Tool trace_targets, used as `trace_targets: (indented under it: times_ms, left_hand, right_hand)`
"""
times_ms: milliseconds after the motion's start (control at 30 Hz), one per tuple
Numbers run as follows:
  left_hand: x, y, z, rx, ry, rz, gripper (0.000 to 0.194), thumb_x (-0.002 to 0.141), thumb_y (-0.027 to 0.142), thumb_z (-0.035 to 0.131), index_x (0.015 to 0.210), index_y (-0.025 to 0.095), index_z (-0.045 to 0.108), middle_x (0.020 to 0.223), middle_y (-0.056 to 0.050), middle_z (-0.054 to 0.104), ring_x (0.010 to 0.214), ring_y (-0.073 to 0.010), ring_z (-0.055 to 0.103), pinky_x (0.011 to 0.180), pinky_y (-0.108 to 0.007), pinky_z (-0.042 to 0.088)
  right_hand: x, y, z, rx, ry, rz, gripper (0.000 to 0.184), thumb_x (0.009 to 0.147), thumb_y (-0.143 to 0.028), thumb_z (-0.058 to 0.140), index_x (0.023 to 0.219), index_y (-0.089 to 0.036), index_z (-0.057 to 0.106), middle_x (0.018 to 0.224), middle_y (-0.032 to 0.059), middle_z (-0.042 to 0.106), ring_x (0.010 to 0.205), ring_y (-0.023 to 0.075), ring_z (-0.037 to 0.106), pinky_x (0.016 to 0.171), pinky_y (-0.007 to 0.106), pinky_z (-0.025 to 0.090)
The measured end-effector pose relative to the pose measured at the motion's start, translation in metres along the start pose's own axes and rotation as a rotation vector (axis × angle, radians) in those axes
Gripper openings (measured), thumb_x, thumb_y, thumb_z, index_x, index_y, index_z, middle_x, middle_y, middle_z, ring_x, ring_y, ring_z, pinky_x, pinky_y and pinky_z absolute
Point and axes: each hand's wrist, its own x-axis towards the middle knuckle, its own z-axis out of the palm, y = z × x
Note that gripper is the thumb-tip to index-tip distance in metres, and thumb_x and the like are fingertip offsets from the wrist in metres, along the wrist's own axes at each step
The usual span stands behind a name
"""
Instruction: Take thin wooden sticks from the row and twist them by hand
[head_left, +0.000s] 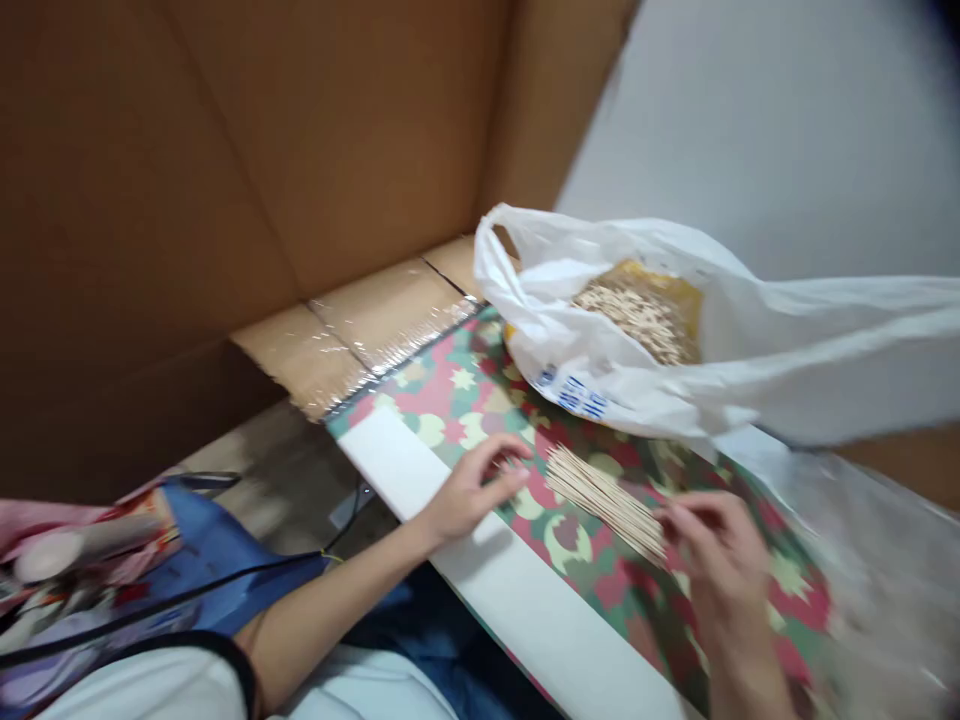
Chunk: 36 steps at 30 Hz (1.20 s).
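A bundle of thin wooden sticks (606, 503) lies slantwise on the camouflage-patterned board. My left hand (476, 488) hovers just left of the bundle's near-left end, its fingers curved and a gap between thumb and fingers, with nothing visible in it. At the opposite end, my right hand (720, 550) has its fingertips drawn together right beside the stick ends. Blur hides whether those fingertips pinch any sticks. Behind the bundle, a white plastic bag (637, 400) stands with its mouth open, and many short pale pieces (637, 315) fill a yellowish inner bag.
The patterned board (566, 540) has a white strip (525, 580) along its near edge. Cardboard (360, 340) borders it at the left, with a tall cardboard wall (262, 150) behind. Clear plastic (892, 590) lies at right. A blue bag with mixed items (217, 550) sits lower left.
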Motion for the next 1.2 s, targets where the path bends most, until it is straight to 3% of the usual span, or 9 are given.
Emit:
trace_targets:
  times_ms: [100,167,233,400,500,600,767,967,1200]
  left_hand:
    - [0.002,0.001,0.0,-0.005,-0.032,-0.028,0.019,0.085,0.033,0.049,0.094,0.017,0.053,0.082,-0.001,0.05,0.074,-0.0114,0.048,0.067,-0.022,0.04]
    - [0.003,0.002,0.003,0.03,-0.046,-0.039,0.017,0.086,0.032,0.049,0.091,0.017,0.054,0.081,-0.001,0.05,0.073,-0.0115,0.048,0.067,-0.023,0.04]
    - [0.004,0.003,0.009,0.079,-0.081,-0.03,0.017,0.086,0.031,0.049,0.091,0.016,0.054,0.082,-0.002,0.052,0.073,-0.012,0.049,0.069,-0.024,0.04]
    - [0.005,0.004,0.026,0.117,-0.19,-0.02,0.02,0.081,0.03,0.055,0.096,0.016,0.053,0.081,-0.001,0.054,0.075,-0.0129,0.052,0.069,-0.024,0.041]
    - [0.005,0.003,0.029,0.064,-0.225,-0.062,0.013,0.081,0.028,0.054,0.086,0.016,0.053,0.075,0.0,0.053,0.069,-0.0112,0.052,0.064,-0.021,0.041]
    - [0.005,0.002,0.028,0.04,-0.223,-0.073,0.011,0.081,0.024,0.054,0.075,0.015,0.054,0.07,0.001,0.051,0.066,-0.0099,0.05,0.062,-0.02,0.04]
    - [0.002,0.001,0.024,-0.016,-0.208,-0.135,0.012,0.081,0.026,0.056,0.078,0.015,0.053,0.069,0.001,0.051,0.067,-0.0107,0.05,0.063,-0.021,0.039]
    - [0.0,0.002,0.018,-0.198,-0.379,-0.28,0.017,0.079,0.029,0.059,0.086,0.015,0.052,0.073,0.0,0.053,0.065,-0.0105,0.049,0.061,-0.02,0.036]
    - [-0.003,-0.008,0.022,-0.424,-0.427,-0.229,0.027,0.075,0.028,0.064,0.096,0.016,0.052,0.074,0.001,0.049,0.067,-0.0101,0.048,0.061,-0.019,0.037]
  right_hand:
    - [0.0,0.001,0.004,0.247,0.048,0.175,0.014,0.072,-0.03,0.058,0.069,-0.02,0.048,0.057,-0.0045,0.054,0.038,0.006,0.036,0.038,0.019,0.029]
    - [-0.002,-0.002,0.007,0.26,-0.234,0.365,0.015,0.071,-0.028,0.058,0.067,-0.019,0.047,0.054,-0.0042,0.055,0.037,0.0046,0.035,0.038,0.018,0.025]
    - [-0.007,-0.006,0.012,0.245,-0.401,0.472,0.015,0.074,-0.027,0.056,0.067,-0.018,0.047,0.054,-0.0038,0.055,0.038,0.0041,0.035,0.039,0.017,0.024]
    - [-0.027,-0.006,0.027,0.257,-0.545,0.513,0.009,0.077,-0.024,0.053,0.072,-0.018,0.048,0.057,-0.0036,0.058,0.04,0.0042,0.037,0.04,0.017,0.026]
    - [-0.035,-0.003,0.033,0.237,-0.622,0.509,0.009,0.077,-0.025,0.053,0.072,-0.018,0.049,0.057,-0.0034,0.058,0.041,0.0049,0.038,0.04,0.018,0.026]
    - [-0.041,-0.003,0.035,0.238,-0.57,0.467,0.008,0.076,-0.025,0.054,0.073,-0.019,0.05,0.059,-0.0032,0.056,0.046,0.0068,0.043,0.043,0.019,0.031]
    - [-0.049,-0.006,0.039,0.266,-0.369,0.402,0.007,0.074,-0.022,0.055,0.078,-0.02,0.05,0.068,-0.0028,0.051,0.06,0.0099,0.049,0.053,0.021,0.039]
    - [-0.054,-0.005,0.047,0.349,-0.191,0.372,0.008,0.074,-0.021,0.058,0.078,-0.02,0.05,0.067,-0.0034,0.049,0.056,0.0091,0.044,0.051,0.021,0.035]
    - [-0.056,-0.012,0.067,0.498,-0.221,0.418,0.007,0.072,-0.019,0.059,0.076,-0.02,0.053,0.066,-0.0028,0.052,0.06,0.0106,0.051,0.053,0.022,0.037]
